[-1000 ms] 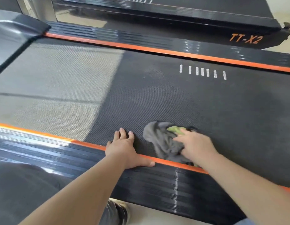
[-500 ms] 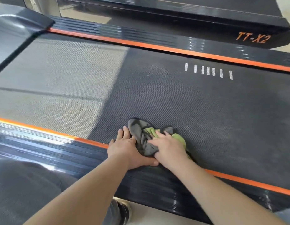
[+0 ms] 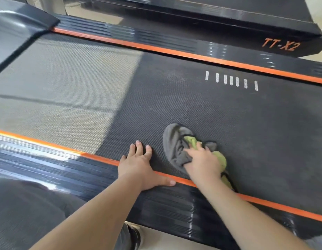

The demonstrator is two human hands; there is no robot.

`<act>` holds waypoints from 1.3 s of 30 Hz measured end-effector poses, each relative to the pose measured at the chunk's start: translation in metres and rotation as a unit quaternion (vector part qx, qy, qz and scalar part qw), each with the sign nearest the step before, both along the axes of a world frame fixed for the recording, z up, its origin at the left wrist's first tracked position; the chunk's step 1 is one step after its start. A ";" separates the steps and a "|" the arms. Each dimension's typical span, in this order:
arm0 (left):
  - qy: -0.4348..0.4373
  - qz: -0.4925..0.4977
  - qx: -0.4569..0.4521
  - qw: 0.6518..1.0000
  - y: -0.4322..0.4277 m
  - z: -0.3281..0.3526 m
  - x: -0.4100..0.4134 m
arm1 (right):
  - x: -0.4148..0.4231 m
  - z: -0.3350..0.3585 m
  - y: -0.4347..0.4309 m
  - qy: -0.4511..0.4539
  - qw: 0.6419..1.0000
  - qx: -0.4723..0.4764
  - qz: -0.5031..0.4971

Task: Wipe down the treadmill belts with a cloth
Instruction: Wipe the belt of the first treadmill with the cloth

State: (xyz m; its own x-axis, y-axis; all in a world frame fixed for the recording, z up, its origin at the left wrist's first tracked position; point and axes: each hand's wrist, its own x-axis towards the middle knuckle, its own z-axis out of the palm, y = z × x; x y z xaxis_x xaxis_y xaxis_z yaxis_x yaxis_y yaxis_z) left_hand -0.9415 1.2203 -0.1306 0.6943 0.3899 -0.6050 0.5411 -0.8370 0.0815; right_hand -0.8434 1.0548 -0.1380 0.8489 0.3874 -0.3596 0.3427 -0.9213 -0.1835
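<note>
Head view: person leans over one treadmill from its side, both hands low by the close edge.
Treadmill belt (image 3: 192, 109): risk is that it creeps under a hard push, so the braced hand slips. Room: wide open run to the far rail and to either side of the cloth.
Near side rail (image 3: 75, 177): ribbed, glossy. Risk is a stroke overrunning onto it and the cloth snagging at the belt gap. It is the closest edge.
Far side rail (image 3: 156, 38): well apart from the hands. Reaching it likely means a long lean, so balance is the worry.
Orange stripe (image 3: 265, 202): marks the belt edge. The cloth's tail lies on it.
Left hand (image 3: 138, 168): flat, fingers straight on the belt, thumb along the stripe, holding nothing. Could get bumped if the wipe swings left.
Right hand (image 3: 203, 163): fingers clenched into the bunched cloth, pressing down.
Cloth (image 3: 174, 141): grey with a green face, crumpled, on the belt just inside the near stripe, near the left hand but apart. Bunching means a narrow swath and missed strips.
White dashes (image 3: 230, 80): by the far rail, well apart.
</note>
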 end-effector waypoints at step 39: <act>-0.021 -0.166 0.078 0.983 0.054 -0.002 0.247 | 0.273 -0.004 -0.018 0.148 0.983 -0.105 0.010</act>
State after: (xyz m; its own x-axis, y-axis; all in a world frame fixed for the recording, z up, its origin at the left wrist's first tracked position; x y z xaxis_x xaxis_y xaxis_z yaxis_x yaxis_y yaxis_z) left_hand -0.6949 1.2738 -0.1330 0.8221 0.2238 -0.5235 0.2352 -0.9709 -0.0456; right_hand -0.5700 1.0367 -0.1423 0.6886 0.2933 -0.6632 0.3215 -0.9432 -0.0834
